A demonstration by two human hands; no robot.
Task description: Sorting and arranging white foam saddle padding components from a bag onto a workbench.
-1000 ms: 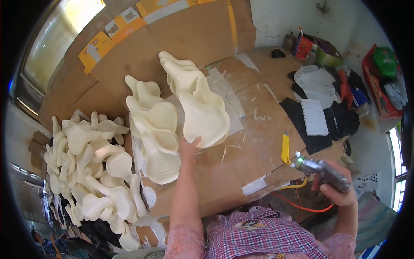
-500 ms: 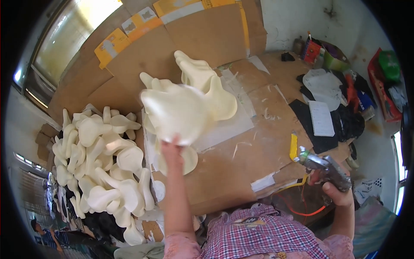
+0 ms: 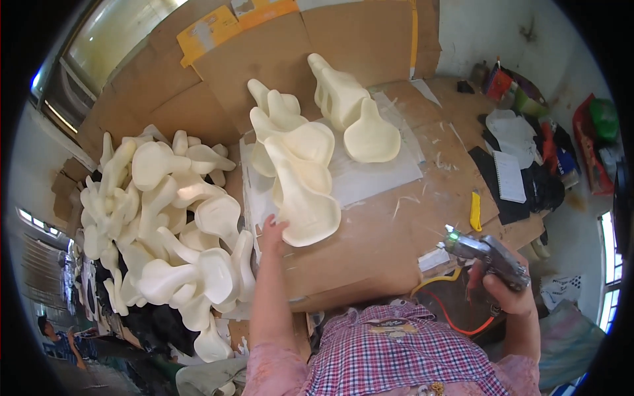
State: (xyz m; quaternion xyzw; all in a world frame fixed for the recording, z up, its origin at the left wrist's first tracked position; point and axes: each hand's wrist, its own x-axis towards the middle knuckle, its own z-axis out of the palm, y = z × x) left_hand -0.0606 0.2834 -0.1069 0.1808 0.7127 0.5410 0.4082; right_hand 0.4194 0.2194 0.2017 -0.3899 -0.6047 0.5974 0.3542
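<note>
My right hand [image 3: 507, 292] grips a silver spray gun [image 3: 490, 254], its nozzle facing left, above the table's front right. My left hand [image 3: 272, 232] is open, fingers apart, right at the left edge of the wide end of a cream foam piece shaped like a bicycle saddle [image 3: 307, 214]; whether they touch I cannot tell. That piece is the nearest of several like it, overlapping in a row that runs away from me. Right of the row, a second group of the same foam pieces [image 3: 371, 135] overlaps in the same way.
A heap of cream foam pieces [image 3: 218, 214] lies to the left. White paper [image 3: 389, 178] covers part of the cardboard-topped table [image 3: 370, 247]. A yellow-handled tool [image 3: 475, 211], a notebook [image 3: 508, 177] and an orange hose [image 3: 456, 327] are at right. Cardboard [image 3: 356, 39] stands behind.
My left hand has set the foam piece down at the near end of the row and let it go. The spray gun stays in my right hand, slightly shifted. The view has moved a little.
</note>
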